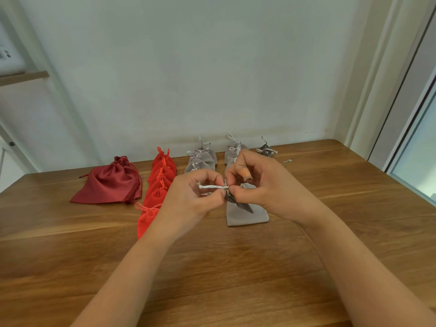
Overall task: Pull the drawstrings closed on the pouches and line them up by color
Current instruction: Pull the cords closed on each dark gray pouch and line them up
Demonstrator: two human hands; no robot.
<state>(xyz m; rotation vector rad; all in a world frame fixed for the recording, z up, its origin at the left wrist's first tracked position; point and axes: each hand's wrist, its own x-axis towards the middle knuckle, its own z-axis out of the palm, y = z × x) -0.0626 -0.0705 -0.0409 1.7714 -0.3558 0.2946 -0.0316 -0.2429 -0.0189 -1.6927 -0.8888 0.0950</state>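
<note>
Wood table [212, 267] w/ white wall [188, 67] behind, shelf [23, 77] at L.

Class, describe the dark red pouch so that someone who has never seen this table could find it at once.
Look at the wooden table by the white wall, then at its left side. There, left of the bright red row, lies the dark red pouch. It is shiny, wider than the others, and not in a row.
</note>
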